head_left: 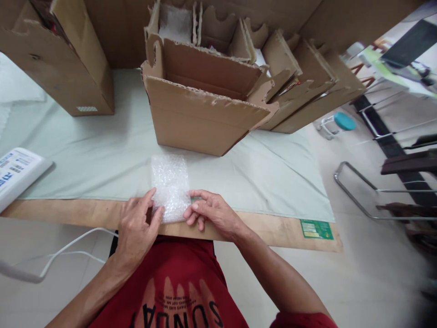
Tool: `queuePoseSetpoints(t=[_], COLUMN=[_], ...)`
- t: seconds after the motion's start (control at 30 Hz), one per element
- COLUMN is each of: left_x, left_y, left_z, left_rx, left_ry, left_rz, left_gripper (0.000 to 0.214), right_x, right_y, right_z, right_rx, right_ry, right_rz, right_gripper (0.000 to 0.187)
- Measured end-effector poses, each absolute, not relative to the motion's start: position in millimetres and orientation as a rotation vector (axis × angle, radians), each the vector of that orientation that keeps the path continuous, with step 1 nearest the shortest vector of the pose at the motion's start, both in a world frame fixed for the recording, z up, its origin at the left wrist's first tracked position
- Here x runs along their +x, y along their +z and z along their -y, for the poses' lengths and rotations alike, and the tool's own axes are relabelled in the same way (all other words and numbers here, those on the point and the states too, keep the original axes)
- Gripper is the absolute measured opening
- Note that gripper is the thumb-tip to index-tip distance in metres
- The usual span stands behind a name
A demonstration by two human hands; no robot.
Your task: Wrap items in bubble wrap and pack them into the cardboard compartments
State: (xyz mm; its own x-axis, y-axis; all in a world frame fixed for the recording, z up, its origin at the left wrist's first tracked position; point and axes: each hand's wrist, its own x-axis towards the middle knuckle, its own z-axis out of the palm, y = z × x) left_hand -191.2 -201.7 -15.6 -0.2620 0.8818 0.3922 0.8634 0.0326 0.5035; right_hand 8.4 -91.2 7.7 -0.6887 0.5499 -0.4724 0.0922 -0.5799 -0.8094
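Note:
A clear bubble wrap pouch (170, 182) lies flat at the table's front edge, its near end close to the bare wood. My left hand (138, 221) rests against its left side, thumb and index finger apart and touching the plastic. On the opposite side, my right hand (213, 212) has its fingers partly curled but loose, the tips at the pouch's right edge. Neither hand is closed round it. Whether anything is inside the pouch I cannot tell.
Behind the pouch stands an open cardboard box (205, 109), with several more cardboard bins alongside. Another tall box (82, 68) is at the back left. A white printed device (20, 175) sits left on the pale cloth (273, 168). A green label (317, 229) is on the wooden edge.

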Motion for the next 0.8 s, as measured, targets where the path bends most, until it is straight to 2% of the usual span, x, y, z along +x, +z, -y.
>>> queuePoseSetpoints(t=[0.1,0.2,0.3,0.4,0.53,0.67,0.8], left_x=[-191,-191,-192,-194,-200,-204,-204], left_y=[-16,-16,-16,-15,-9,-3,-5], left_z=[203,202,201,203,214,222,212], left_rx=[1.866,1.876,1.906,1.929,2.040,2.097,1.813], left_ry=[1.023,1.014,0.998,0.995,1.033,1.106,1.199], left_rz=[-2.267,-2.257,-2.243,-2.228,-2.040,-1.855,-2.014], left_gripper=[0.049,0.055,0.051,0.039,0.028,0.022,0.017], right_x=[13,19,21,17,10,2,-6], right_y=[8,13,13,4,-5,6,14], right_z=[98,107,112,109,99,88,83], right_rx=[-1.040,-0.909,-0.573,-0.443,-0.455,-0.563,-0.775], right_ry=[2.132,1.452,0.795,0.513,0.470,0.740,1.004], right_rz=[1.517,2.077,2.597,2.779,2.699,2.640,2.471], right_gripper=[0.048,0.049,0.042,0.032,0.026,0.026,0.029])
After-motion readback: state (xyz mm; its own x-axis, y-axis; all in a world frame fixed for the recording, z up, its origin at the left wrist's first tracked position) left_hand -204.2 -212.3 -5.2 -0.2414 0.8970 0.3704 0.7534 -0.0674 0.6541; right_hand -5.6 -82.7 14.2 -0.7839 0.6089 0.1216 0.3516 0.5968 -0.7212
